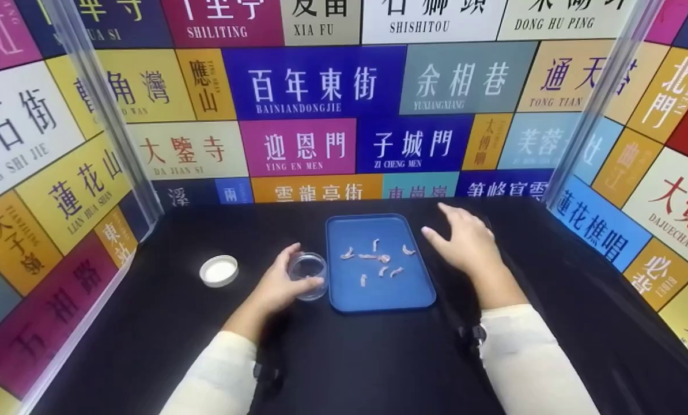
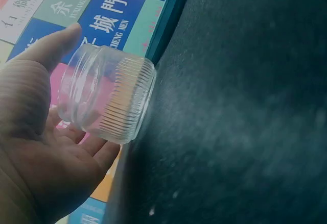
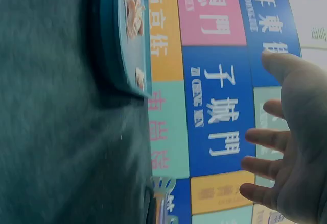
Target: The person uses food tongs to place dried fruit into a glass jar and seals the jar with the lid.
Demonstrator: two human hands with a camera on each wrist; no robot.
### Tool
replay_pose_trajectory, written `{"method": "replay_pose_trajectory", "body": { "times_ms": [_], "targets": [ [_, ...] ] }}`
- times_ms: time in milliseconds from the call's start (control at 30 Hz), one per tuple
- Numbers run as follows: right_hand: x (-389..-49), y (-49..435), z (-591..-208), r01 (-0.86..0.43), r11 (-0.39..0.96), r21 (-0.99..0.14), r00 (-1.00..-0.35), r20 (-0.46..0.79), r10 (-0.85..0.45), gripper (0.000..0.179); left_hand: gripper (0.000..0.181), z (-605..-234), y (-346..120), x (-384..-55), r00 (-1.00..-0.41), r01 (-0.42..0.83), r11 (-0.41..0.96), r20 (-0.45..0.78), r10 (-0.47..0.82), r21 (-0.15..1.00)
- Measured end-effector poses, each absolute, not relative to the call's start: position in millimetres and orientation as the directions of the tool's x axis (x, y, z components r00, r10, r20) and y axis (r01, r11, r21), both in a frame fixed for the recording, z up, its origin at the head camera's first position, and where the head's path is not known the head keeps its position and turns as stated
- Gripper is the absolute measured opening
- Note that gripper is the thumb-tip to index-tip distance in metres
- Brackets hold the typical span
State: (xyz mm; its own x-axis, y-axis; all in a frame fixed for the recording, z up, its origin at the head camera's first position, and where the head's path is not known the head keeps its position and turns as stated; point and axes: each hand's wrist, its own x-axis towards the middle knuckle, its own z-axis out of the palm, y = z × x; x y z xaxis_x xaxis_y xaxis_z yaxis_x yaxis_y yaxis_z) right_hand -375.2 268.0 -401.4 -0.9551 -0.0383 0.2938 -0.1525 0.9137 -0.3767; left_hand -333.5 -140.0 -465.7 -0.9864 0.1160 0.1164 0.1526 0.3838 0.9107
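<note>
Pale sleeves (image 1: 211, 374) nearest. Your left hand (image 1: 278, 282) holds jar (image 1: 308, 265) beside left edge of tray (image 1: 344, 297); right hand (image 1: 465, 239) spread wide near far edge of desk (image 1: 350, 363). Steady jar — best pinch tray pieces (image 1: 384, 259) gently.

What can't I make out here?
Head view: what the pale pieces on the blue tray are; too small.
Left wrist: some fingertips of the left hand, behind the clear jar.
Right wrist: most of the tray, cut off by the top edge; the slotted utensil, by the bottom.
</note>
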Motion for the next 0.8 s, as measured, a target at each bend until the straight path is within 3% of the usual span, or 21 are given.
{"method": "replay_pose_trajectory", "body": {
  "times_ms": [367, 800],
  "targets": [
    [-384.7, 323.6, -413.3, -0.018, 0.801, -0.598, -0.981, 0.168, 0.102, 0.105, 0.094, -473.6, -143.3, -334.1, -0.987, 0.136, 0.292, 0.105, 0.117, 0.947],
    [-389.2, 366.5, -448.0, 0.024, 0.761, -0.648, -0.991, 0.083, 0.102, 0.112, 0.094, -474.8, -140.7, -335.7, -0.989, 0.119, 0.293, 0.087, 0.119, 0.949]
  ]
}}
